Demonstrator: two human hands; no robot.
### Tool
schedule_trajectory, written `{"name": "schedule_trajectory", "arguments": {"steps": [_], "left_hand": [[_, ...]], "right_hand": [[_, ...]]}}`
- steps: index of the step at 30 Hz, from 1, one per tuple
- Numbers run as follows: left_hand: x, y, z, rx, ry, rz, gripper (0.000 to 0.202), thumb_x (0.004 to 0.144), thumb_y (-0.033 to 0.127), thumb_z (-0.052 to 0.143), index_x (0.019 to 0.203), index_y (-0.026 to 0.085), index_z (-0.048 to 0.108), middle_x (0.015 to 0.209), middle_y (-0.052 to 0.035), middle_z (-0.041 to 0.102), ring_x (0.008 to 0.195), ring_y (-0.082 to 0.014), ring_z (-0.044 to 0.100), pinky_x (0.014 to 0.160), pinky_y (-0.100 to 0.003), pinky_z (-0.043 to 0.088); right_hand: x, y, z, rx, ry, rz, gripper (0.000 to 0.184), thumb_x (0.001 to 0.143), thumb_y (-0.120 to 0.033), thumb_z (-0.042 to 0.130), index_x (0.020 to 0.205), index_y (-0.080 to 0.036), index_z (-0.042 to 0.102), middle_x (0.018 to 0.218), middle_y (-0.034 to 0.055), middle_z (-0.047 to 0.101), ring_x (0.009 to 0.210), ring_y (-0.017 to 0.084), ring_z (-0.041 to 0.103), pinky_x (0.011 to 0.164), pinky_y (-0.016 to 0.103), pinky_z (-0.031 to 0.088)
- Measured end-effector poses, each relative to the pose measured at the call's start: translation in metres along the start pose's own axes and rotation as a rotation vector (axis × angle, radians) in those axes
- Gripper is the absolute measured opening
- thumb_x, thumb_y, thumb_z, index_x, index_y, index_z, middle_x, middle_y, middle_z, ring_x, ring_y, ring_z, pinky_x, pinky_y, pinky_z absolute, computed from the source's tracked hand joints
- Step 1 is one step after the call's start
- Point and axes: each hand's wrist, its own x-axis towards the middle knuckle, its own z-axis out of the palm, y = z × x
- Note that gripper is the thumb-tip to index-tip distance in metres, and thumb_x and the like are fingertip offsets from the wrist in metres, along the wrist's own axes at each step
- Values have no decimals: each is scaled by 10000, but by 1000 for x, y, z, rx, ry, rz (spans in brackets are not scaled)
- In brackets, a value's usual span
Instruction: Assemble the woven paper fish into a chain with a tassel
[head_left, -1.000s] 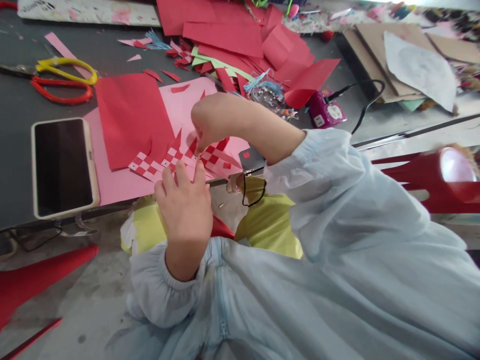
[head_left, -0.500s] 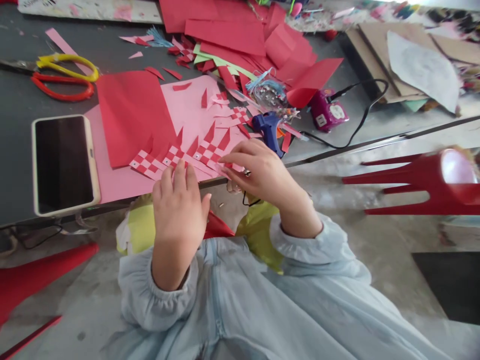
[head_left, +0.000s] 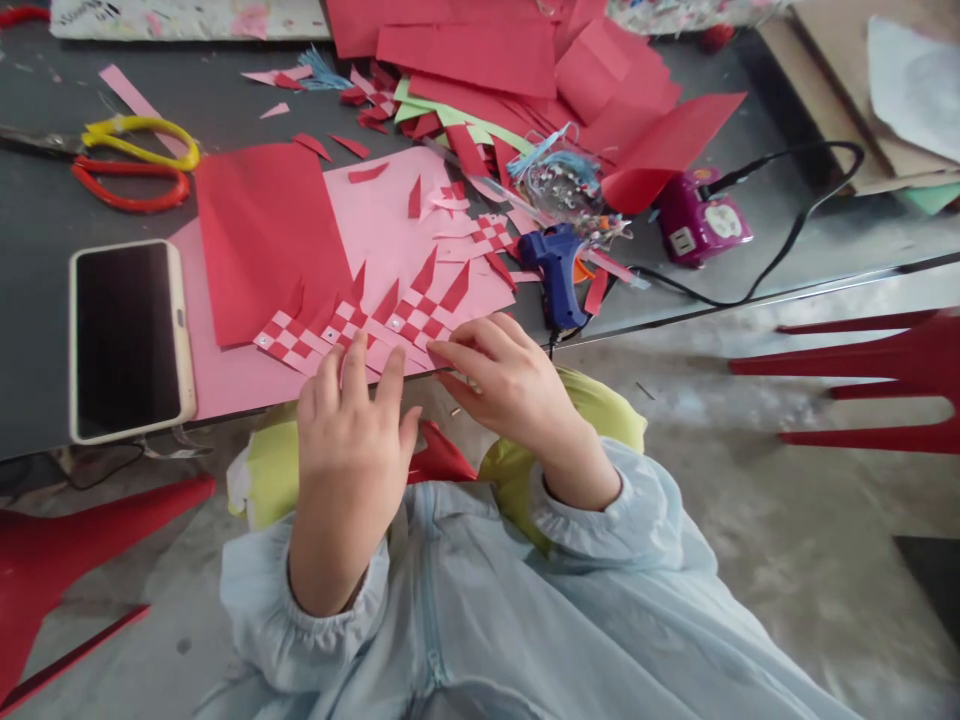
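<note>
Three woven red-and-white paper fish lie along the table's front edge: a left one (head_left: 285,340), a middle one (head_left: 346,320) and a right one (head_left: 418,315). Pale pink strips trail from them toward me. My left hand (head_left: 349,450) is open, fingers spread, with its fingertips over the strips of the middle fish. Bent fingers of my right hand (head_left: 506,385) reach the lower right end of the right fish; thumb and forefinger are apart, and nothing shows between them. Beneath the fish are a pink sheet (head_left: 232,390) and a red sheet (head_left: 270,235).
At left lie a phone (head_left: 129,340) and scissors (head_left: 135,165). A blue glue gun (head_left: 555,270), another woven piece (head_left: 491,233) and a purple device (head_left: 701,220) with a black cable are at right. Red paper (head_left: 465,60) piles up behind. Red stools (head_left: 900,355) stand beside the table.
My left fingers have spread wider and drawn slightly toward me. My right hand has shifted a little downward in view. The view itself has turned slightly; the fish appear to lie as before.
</note>
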Motion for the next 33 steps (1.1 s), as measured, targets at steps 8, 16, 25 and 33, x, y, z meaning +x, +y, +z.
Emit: {"name": "schedule_trajectory", "arguments": {"steps": [8, 16, 25, 33], "left_hand": [[0, 4, 0, 35, 29, 4, 479, 978, 281, 512, 1427, 124, 573, 1487, -216, 532, 1324, -416, 519, 1078, -585, 460], [6, 11, -3, 54, -12, -56, 462, 974, 283, 518, 1405, 132, 589, 1458, -216, 546, 1278, -416, 540, 1048, -586, 479], [9, 18, 1, 80, -14, -85, 575, 973, 286, 534, 1536, 205, 444, 1466, -212, 534, 1284, -400, 538, 1015, -587, 484], [8, 20, 6, 70, 12, -99, 511, 979, 271, 507, 1486, 213, 519, 1491, -210, 517, 1309, -407, 516, 1003, -579, 475]], "right_hand": [[-4, 0, -2, -19, -10, -60, 232, 972, -97, 511, 1109, -169, 683, 942, 104, 697, 845, 202, 578, 749, 340, 558], [-3, 4, -6, 102, 18, -54, 279, 958, -60, 508, 1079, -229, 694, 893, 74, 687, 820, 183, 599, 718, 324, 577], [-4, 6, 0, 126, 65, -83, 229, 952, -71, 539, 1013, -213, 708, 874, 76, 698, 817, 192, 611, 708, 338, 574], [5, 8, -8, 240, 44, -43, 119, 971, -226, 601, 1018, -218, 710, 864, 64, 677, 783, 179, 592, 719, 349, 548]]}}
